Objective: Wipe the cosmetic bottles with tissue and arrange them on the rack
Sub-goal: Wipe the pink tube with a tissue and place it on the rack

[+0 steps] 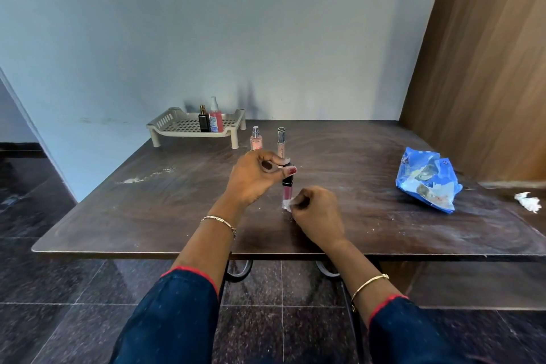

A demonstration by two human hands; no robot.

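Note:
My left hand [256,176] pinches the black cap of a pink lip gloss tube [287,188] and holds it upright above the dark table [183,204]. My right hand [317,210] grips a small white tissue [287,204] pressed against the tube's lower end. Behind them stand a pink spray bottle [256,139] and a slim beige tube with a silver cap [281,142]. A beige plastic rack [180,125] at the table's back left carries a black bottle [204,120] and a red spray bottle [215,118].
A crumpled blue tissue packet [428,182] lies at the right of the table, with a used white tissue wad [529,201] beyond it. A wooden panel [484,68] stands at the right, and the wall runs behind the table. White dust marks the left of the tabletop.

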